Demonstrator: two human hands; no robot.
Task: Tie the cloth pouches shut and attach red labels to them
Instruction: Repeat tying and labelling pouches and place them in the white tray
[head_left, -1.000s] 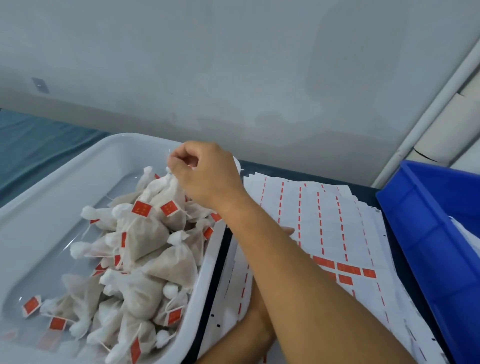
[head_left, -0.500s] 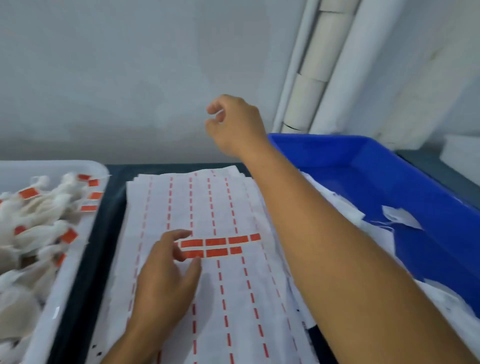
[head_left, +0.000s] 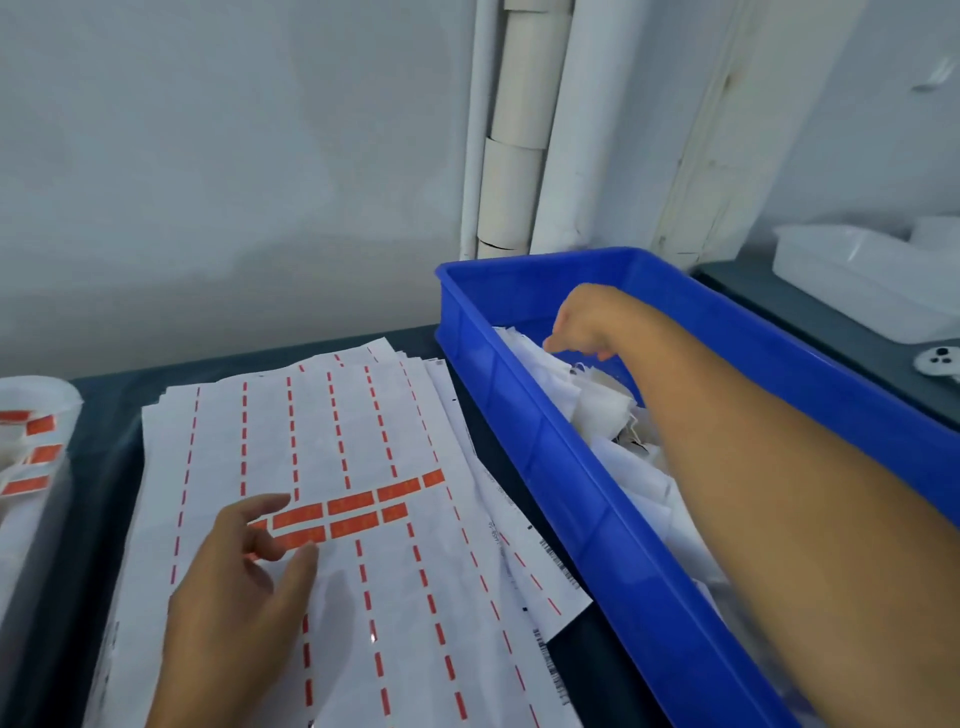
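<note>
Pouches (head_left: 597, 405) in blue bin (head_left: 566, 499), R hand (head_left: 584, 325) reaching.

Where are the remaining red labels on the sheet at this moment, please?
In the head view, the red labels form two short rows mid-sheet, just beyond the left hand, left of the blue bin.

right hand (head_left: 582, 325) fingertips buried in the blue bin (head_left: 566, 483) cloth so grip's anyone's guess, white tray (head_left: 39, 395) of labelled pouches chopped off at left edge, label sheets (head_left: 322, 441) run off bottom
</note>
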